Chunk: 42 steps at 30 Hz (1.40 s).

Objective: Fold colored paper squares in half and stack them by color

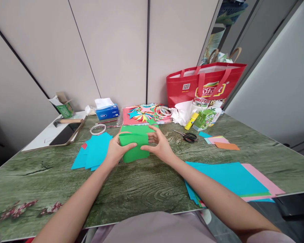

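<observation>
In the head view, both hands work over the middle of the desk [131, 189], nearer its far edge than its near one. Between them stands a folded piece of green paper [135, 150], held up with its broad face toward the person and a curved fold along the top. The left hand [115, 149] pinches its left side, thumb laid across the front and the other fingers behind. The right hand [162, 145] is at its right side, thumb over the front and fingers bent beyond the edge; I cannot tell how firmly it grips. Just behind, a flat green sheet [139, 129] lies on the desk.

Blue sheets [98, 150] lie fanned beside the left hand, with a tape roll [98, 133] beyond them. Toward the desk's far left corner are a phone [64, 134], a hammer [71, 120] and a blue tissue pack [107, 113]. Colourful paper stars [144, 116] lie at the middle of the far edge. Scissors [190, 137] and a yellow glue stick [192, 121] lie past the right hand, near a red bag [176, 89] at the far right. A stack of coloured sheets [228, 177] reaches the near edge on the right, partly under the right forearm.
</observation>
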Each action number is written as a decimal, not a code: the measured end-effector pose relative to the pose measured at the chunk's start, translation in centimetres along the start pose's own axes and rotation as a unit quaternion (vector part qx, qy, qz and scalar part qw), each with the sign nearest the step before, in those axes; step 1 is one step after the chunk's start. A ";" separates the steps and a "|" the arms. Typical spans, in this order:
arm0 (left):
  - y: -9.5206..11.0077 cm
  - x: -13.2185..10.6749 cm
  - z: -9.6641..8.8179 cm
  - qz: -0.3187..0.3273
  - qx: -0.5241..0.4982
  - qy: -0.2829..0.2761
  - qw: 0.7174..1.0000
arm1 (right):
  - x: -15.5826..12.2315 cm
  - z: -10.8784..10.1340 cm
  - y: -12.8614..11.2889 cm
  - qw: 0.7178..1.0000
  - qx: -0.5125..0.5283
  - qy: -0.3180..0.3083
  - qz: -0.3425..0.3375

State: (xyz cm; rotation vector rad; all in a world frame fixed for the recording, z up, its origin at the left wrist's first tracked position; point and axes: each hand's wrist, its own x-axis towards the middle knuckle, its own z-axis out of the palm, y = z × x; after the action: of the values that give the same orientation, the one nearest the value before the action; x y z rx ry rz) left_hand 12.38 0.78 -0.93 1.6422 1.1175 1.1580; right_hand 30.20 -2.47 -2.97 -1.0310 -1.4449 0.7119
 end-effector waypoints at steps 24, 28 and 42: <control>0.1 -0.3 0.2 -0.090 -0.163 -0.053 0.981 | 0.2 0.2 0.6 0.983 0.126 0.010 0.133; 0.0 -0.3 0.3 -0.086 -0.159 -0.052 0.982 | 0.3 0.3 0.5 0.982 0.129 0.008 0.137; -0.3 -0.3 0.2 -0.069 -0.157 -0.043 0.984 | 0.3 0.2 0.8 0.978 0.157 0.008 0.137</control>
State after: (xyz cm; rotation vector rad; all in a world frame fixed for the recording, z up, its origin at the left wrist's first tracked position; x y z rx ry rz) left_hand 12.50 0.50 -1.31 1.3379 0.9251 1.1010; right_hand 30.15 -1.84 -3.56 -0.9921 -1.1397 1.0903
